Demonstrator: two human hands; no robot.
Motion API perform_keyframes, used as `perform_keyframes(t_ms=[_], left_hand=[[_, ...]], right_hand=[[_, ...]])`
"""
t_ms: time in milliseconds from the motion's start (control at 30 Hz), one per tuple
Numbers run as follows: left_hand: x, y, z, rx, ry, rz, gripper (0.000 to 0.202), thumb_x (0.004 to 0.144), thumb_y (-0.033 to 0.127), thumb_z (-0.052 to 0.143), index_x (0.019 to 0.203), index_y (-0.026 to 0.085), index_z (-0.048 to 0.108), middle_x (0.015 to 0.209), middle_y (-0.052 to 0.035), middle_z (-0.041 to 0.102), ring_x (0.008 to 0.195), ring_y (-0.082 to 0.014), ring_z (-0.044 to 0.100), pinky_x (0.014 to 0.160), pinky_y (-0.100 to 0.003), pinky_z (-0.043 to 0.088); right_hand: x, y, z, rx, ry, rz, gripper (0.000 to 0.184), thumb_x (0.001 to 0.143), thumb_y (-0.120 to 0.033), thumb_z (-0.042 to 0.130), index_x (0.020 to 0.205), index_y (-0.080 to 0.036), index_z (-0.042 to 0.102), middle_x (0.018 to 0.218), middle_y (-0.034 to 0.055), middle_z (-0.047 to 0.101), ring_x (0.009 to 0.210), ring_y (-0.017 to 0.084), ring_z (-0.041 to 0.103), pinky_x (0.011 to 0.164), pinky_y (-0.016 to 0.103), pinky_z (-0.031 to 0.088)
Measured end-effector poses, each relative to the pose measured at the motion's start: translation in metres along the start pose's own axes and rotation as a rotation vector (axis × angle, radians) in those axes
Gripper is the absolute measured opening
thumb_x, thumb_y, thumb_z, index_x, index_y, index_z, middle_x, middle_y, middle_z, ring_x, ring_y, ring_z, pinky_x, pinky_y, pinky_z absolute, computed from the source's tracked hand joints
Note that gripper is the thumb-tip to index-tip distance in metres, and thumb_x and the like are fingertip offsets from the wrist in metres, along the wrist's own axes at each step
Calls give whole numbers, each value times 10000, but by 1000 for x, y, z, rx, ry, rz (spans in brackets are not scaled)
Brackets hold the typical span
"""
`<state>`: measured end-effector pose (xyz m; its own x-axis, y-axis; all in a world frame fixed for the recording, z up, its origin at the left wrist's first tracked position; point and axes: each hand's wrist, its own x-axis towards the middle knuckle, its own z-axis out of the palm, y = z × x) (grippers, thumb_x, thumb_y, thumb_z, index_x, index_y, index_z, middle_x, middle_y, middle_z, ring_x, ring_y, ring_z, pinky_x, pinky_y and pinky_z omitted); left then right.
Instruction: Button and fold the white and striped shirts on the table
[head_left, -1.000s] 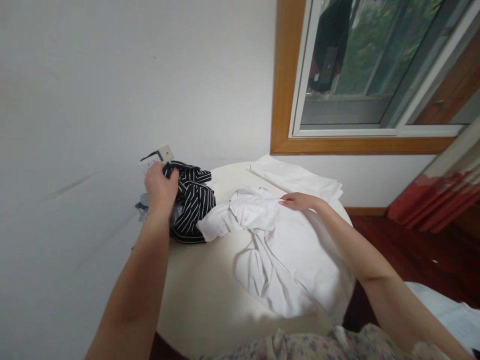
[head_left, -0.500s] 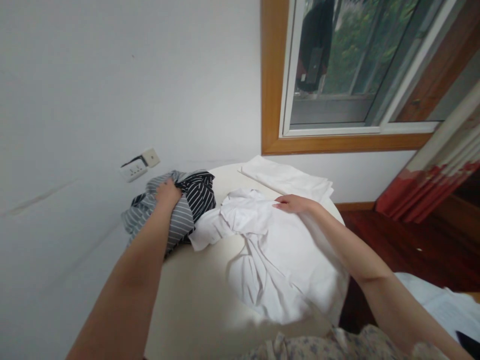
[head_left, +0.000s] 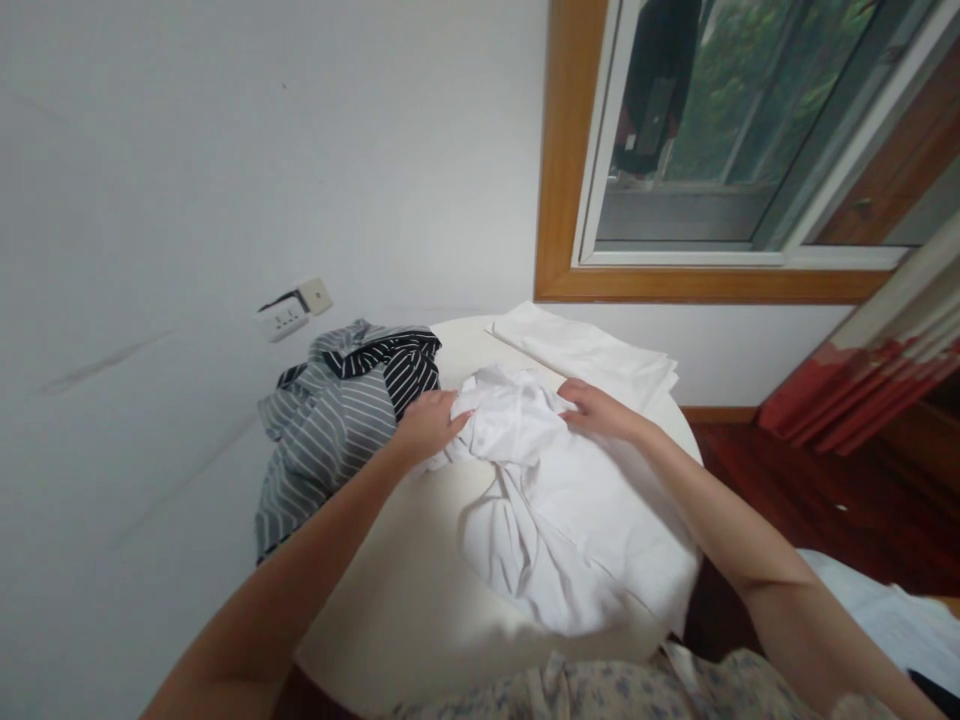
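Note:
A crumpled white shirt (head_left: 577,520) is spread over a round cream table (head_left: 405,560), its upper part bunched and its lower edge hanging near my body. My left hand (head_left: 429,428) grips the bunched part from the left, thumb on the cloth and fingers partly hidden. From the right, my right hand (head_left: 600,410) pinches the same white shirt near its upper edge. Beside my left hand lies a heap of striped clothing (head_left: 337,410), grey and black with white lines. Behind my right hand rests a folded white garment (head_left: 585,345).
The white wall (head_left: 420,150) with a socket (head_left: 285,317) borders the table at the back left. A wood-framed window (head_left: 555,150) is at the back right, with a red and cream curtain (head_left: 825,380) beside it. More white cloth (head_left: 877,610) lies at the lower right.
My left hand has let go of the striped clothing and moved right onto the white shirt. The white shirt's left end is drawn in; my right hand stays on its upper edge.

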<state>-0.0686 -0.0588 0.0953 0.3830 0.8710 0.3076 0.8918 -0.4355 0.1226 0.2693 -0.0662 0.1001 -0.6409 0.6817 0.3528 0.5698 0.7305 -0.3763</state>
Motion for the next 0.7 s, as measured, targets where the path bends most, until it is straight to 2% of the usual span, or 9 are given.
perform_keyframes(t_ms=[100,200,333,467,533,600,700], left_hand=[[-12,3,25,-13,-57,-13,361,908,414,433,1095,155,601,1076,-128,665,1088,-255,573,970,-380,410],[-15,-2,32,-102,-9,17,311,917,408,417,952,170,615,945,-99,669,955,-227,602,899,-350,442],[-15,-2,23,-271,123,-24,337,921,452,396,920,185,601,889,-68,649,851,-197,590,802,-319,465],[-17,5,7,-282,197,6,368,943,411,353,850,178,621,837,-69,631,841,-192,573,802,-313,451],[-18,7,2,-266,214,30,417,962,387,303,805,175,626,797,-67,615,824,-187,565,800,-307,445],[-20,9,1,-237,202,45,441,972,367,274,810,173,635,791,-66,614,824,-184,566,804,-301,440],[-24,11,10,-103,131,28,394,957,391,335,897,178,661,858,-80,642,869,-198,575,835,-314,427]], right_hand=[[-15,-16,1,-34,10,-18,257,816,-135,478,1031,-184,610,1184,109,618,1130,224,552,963,343,431],[-31,-16,-6,-135,13,128,340,805,-103,452,1097,-196,600,1190,93,637,1103,229,584,929,335,452],[-45,-1,-28,-247,72,325,261,865,-175,438,1063,-187,608,1052,93,685,967,240,635,829,321,478],[-52,11,-46,-307,122,455,251,906,-283,459,1063,-182,626,1026,97,699,937,248,647,800,313,475],[-54,14,-48,-367,77,555,273,906,-309,476,1084,-180,638,1027,109,703,943,263,649,792,322,476],[-53,13,-46,-455,-37,649,273,889,-285,503,1094,-184,651,1029,119,704,945,279,650,777,337,478],[-41,2,-37,-549,-166,665,347,848,-224,552,1187,-198,622,1144,128,666,1038,298,614,823,366,466]])
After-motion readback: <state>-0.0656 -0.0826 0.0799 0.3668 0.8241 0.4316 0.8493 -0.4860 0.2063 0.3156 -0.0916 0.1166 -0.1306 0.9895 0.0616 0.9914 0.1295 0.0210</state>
